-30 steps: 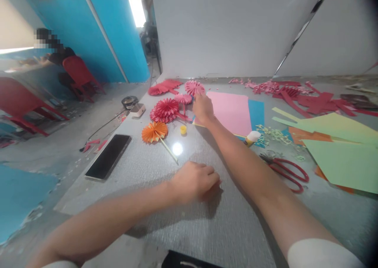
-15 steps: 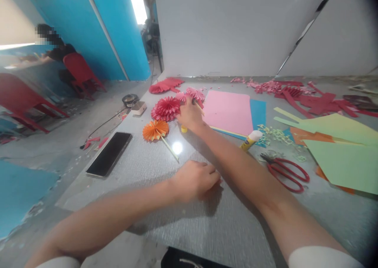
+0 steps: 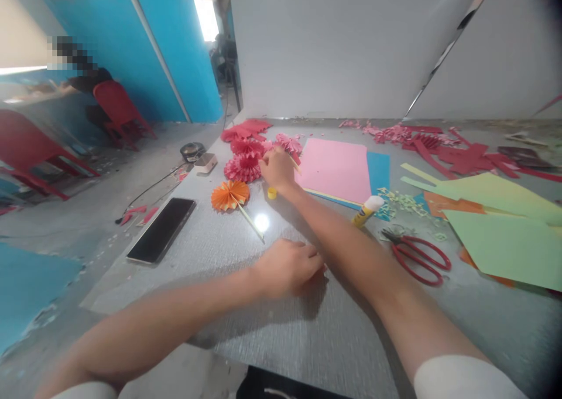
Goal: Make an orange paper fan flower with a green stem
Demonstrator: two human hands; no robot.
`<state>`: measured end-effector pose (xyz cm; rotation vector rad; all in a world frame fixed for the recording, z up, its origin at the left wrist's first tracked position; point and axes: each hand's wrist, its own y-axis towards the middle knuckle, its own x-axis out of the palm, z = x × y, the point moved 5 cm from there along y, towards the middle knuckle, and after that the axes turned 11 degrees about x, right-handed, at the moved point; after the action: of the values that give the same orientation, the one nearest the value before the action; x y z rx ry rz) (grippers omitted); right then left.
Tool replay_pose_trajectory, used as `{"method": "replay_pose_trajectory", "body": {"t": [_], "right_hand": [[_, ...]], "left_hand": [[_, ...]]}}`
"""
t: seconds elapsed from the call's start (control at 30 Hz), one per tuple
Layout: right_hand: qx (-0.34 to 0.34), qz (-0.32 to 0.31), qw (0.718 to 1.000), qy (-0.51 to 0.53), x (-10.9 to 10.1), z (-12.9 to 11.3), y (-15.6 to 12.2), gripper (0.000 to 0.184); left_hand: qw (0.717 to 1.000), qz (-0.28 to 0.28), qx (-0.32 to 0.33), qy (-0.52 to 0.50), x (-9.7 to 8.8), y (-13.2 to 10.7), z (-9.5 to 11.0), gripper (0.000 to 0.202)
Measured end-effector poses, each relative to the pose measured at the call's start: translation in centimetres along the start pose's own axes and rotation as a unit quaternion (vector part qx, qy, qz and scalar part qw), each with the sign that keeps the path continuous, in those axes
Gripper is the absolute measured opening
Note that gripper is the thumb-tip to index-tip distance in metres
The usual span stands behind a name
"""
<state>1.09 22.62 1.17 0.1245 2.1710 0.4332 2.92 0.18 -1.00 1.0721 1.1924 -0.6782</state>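
My right hand (image 3: 278, 167) reaches across the table to a group of pleated paper fans. Its fingers are curled, pinching the edge of a red paper fan (image 3: 247, 148). Another crimson fan (image 3: 241, 169) lies just below, and a pink fan (image 3: 288, 143) with a thin stick is behind the hand. My left hand (image 3: 292, 268) rests closed on the tabletop near me, fingers curled under; whatever they hold, if anything, is hidden. An orange fan (image 3: 230, 195) on a pale green stick lies left of my right hand. By that wrist stands a small yellow cap (image 3: 272, 193).
A phone (image 3: 161, 230) lies at the table's left edge. Pink sheets (image 3: 336, 167), a glue stick (image 3: 367, 211), red-handled scissors (image 3: 419, 259) and green sheets (image 3: 504, 244) are on the right. Red paper scraps (image 3: 469, 156) lie behind. A person (image 3: 90, 79) sits far left.
My right hand has shifted slightly left, and the red fan beside its fingertips now stands out above the crimson one. My left hand stays put. The view has turned slightly.
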Motion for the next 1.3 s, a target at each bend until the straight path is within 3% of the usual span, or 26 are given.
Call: {"method": "replay_pose_trajectory", "body": {"t": [0.27, 0.37, 0.47, 0.53, 0.63, 0.73, 0.83, 1.0, 1.13, 1.3], "right_hand": [[0.052, -0.043, 0.995, -0.070, 0.8, 0.5, -1.1, 0.033], [0.050, -0.020, 0.996, -0.071, -1.2, 0.1, -1.5, 0.038], [-0.002, -0.013, 0.998, -0.065, -3.6, -1.8, -3.1, 0.034], [-0.065, -0.078, 0.993, -0.062, -4.0, -3.7, -5.0, 0.040], [-0.105, -0.218, 0.967, -0.073, -2.7, -5.5, -8.2, 0.048], [-0.152, -0.273, 0.945, -0.094, -1.4, -6.4, -10.1, 0.024], [-0.144, -0.255, 0.951, -0.103, -1.3, -6.1, -9.8, 0.020], [-0.120, -0.184, 0.974, -0.056, -3.1, -5.3, -7.1, 0.023], [-0.049, -0.113, 0.992, -0.034, -4.2, -3.5, -4.2, 0.023], [0.011, -0.045, 0.998, -0.040, -4.1, -1.0, -0.1, 0.028]], "left_hand": [[0.999, 0.033, 0.008, -0.003, 0.0, -0.1, -0.2, 0.026], [0.999, 0.040, 0.008, -0.005, -0.2, -0.1, -0.2, 0.026], [0.999, 0.043, 0.013, 0.003, -0.2, 0.0, 0.0, 0.031], [0.998, 0.049, 0.035, -0.002, -0.3, 0.1, 0.4, 0.034], [0.993, 0.068, 0.093, -0.023, -0.4, 0.3, 1.2, 0.030], [0.987, 0.087, 0.128, -0.035, -0.7, 0.4, 1.6, 0.025], [0.987, 0.094, 0.129, -0.031, -0.8, 0.5, 1.5, 0.027], [0.989, 0.076, 0.122, -0.020, -0.7, 0.5, 1.3, 0.032], [0.992, 0.053, 0.112, -0.021, -0.5, 0.4, 1.3, 0.030], [0.994, 0.041, 0.102, -0.011, -0.7, 0.4, 1.3, 0.027]]}}
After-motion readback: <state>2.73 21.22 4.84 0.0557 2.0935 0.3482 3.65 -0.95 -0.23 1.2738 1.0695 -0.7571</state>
